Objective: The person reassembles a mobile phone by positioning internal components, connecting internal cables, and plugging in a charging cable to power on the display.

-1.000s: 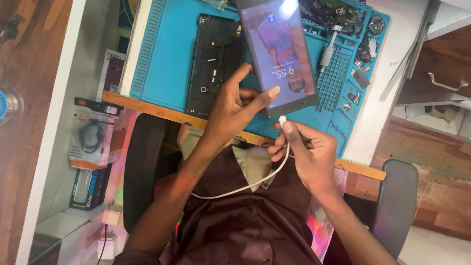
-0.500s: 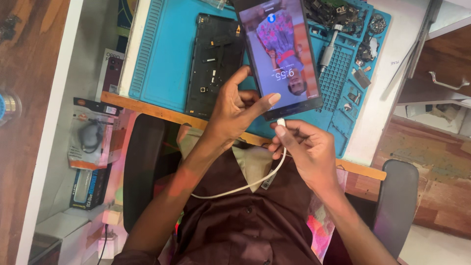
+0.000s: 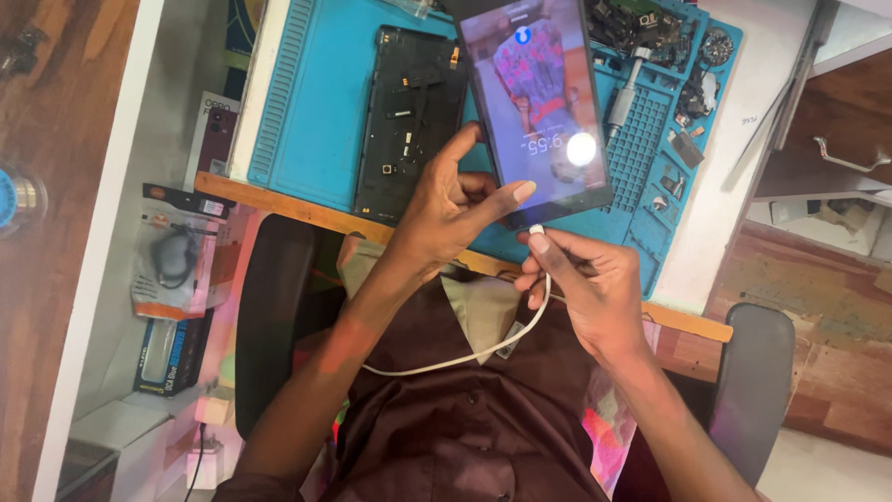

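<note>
My left hand (image 3: 452,206) grips a black smartphone (image 3: 537,102) by its near edge, its screen lit with a picture and a clock. My right hand (image 3: 587,284) pinches the plug of a white charging cable (image 3: 483,351) just below the phone's bottom edge, the plug tip almost touching it. The cable loops down across my dark brown shirt. Under the phone lies a blue repair mat (image 3: 316,112) with an opened black phone body (image 3: 411,116) on it.
Small parts, screws and a metal tool (image 3: 624,93) lie on the mat's right side. The desk has a wooden front edge (image 3: 279,206). Packaged items (image 3: 172,260) sit on a shelf at left. A wooden drawer with a metal handle (image 3: 841,158) is at right. Black chair armrests flank me.
The phone has shifted slightly toward me and to the right. The cable plug in my right hand has come closer to the phone's bottom edge.
</note>
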